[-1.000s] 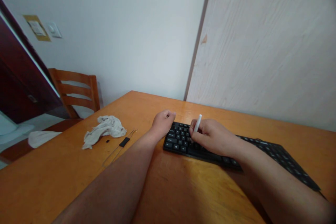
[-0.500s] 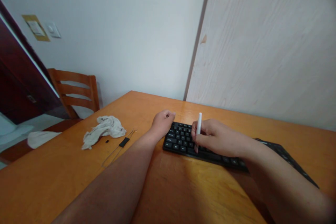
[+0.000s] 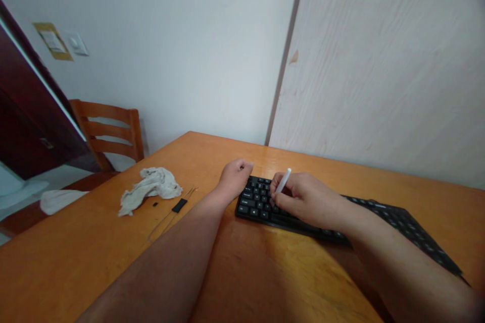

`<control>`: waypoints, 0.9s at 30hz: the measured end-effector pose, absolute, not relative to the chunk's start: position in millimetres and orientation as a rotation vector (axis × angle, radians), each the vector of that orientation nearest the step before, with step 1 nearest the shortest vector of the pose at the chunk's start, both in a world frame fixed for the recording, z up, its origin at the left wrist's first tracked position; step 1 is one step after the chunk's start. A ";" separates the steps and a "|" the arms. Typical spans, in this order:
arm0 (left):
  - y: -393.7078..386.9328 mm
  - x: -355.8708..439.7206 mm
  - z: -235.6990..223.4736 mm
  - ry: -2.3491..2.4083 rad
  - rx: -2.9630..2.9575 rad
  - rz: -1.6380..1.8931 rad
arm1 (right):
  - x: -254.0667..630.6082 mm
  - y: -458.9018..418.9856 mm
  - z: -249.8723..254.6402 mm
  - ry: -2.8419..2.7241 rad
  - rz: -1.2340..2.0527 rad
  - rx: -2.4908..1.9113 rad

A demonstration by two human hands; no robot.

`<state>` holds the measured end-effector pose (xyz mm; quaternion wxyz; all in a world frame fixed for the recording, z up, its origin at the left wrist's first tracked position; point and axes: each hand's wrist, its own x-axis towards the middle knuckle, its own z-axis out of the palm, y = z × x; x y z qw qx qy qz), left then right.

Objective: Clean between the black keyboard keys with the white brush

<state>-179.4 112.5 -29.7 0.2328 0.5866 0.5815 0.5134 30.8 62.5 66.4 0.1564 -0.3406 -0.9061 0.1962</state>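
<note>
A black keyboard lies on the wooden table, slanting down to the right. My left hand is curled closed on its far left corner; the fingertips are hidden. Pinched in my right hand is a small brush with a white handle. The brush leans with its handle up to the right, and its lower end is among the keys on the left part of the keyboard. My right hand and forearm cover the middle of the keyboard.
Left of my left forearm lie a crumpled whitish cloth, a small black piece like a keycap, and a black-handled wire tool like a keycap puller. A wooden chair stands beyond the table's left edge. A wall rises behind the table.
My right hand has moved left and slightly away from me, and the brush now tilts more. More of the keyboard's right part shows. My left hand stays in place.
</note>
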 end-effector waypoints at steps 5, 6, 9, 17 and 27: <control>112.6 -179.4 -29.4 1.604 1.612 1.408 | 33.7 61.5 64.6 -2.629 0.626 -0.971; 112.5 -179.4 -29.3 1.603 1.610 1.407 | 34.3 61.6 64.4 -2.629 0.664 -0.958; 112.3 -179.3 -29.2 1.604 1.606 1.405 | 34.9 63.0 65.1 -2.598 0.770 -0.906; 113.6 -180.5 -31.7 1.572 1.612 1.413 | 32.1 63.3 66.2 -2.557 0.576 -0.974; 113.3 -180.7 -30.8 1.563 1.623 1.410 | 34.1 64.5 67.2 -2.590 0.701 -0.903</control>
